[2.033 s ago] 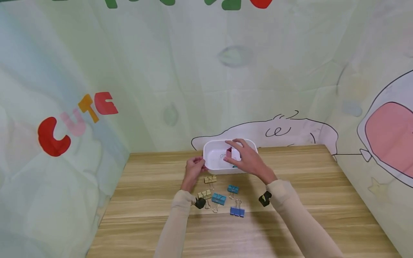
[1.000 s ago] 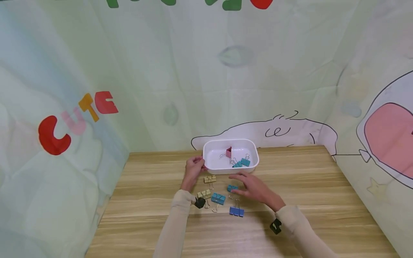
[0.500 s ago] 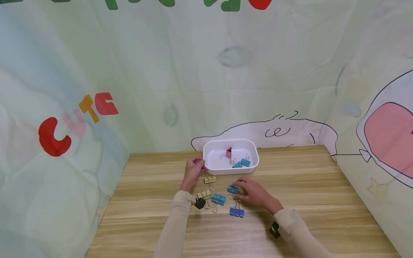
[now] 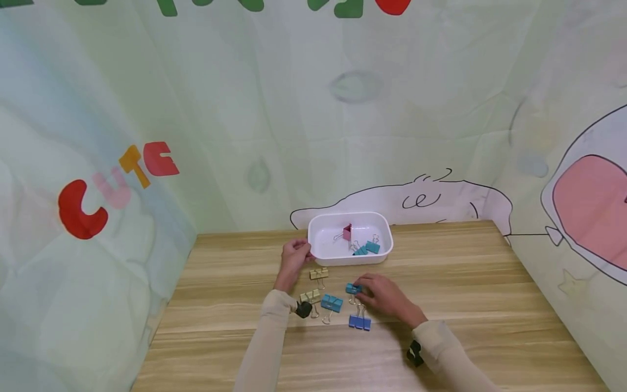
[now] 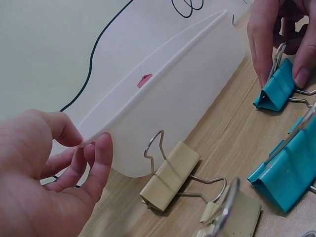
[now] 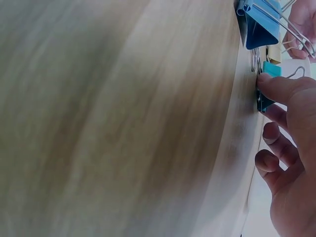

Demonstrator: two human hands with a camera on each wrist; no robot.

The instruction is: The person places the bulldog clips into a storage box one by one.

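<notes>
My left hand (image 4: 293, 261) pinches the rim of a white plastic basin (image 5: 163, 94) at its left end, thumb and fingers on either side of the edge. With thumb and forefinger, my right hand (image 4: 387, 295) pinches a small teal binder clip (image 5: 277, 88) that sits on the table. Inside the basin lie a red binder clip (image 4: 347, 232) and two teal binder clips (image 4: 372, 247). Near my hands on the table are two yellow binder clips (image 5: 170, 175), a larger teal binder clip (image 4: 332, 303) and a blue binder clip (image 4: 360, 322).
The wooden table (image 4: 465, 283) runs back to a printed curtain (image 4: 274, 109) behind the basin. The basin stands close to the table's far edge. Bare wood lies to the right of my right hand.
My right hand has come out from over the basin, down to the small teal binder clip, and its thumb and forefinger have closed on it. The left hand stays at the rim.
</notes>
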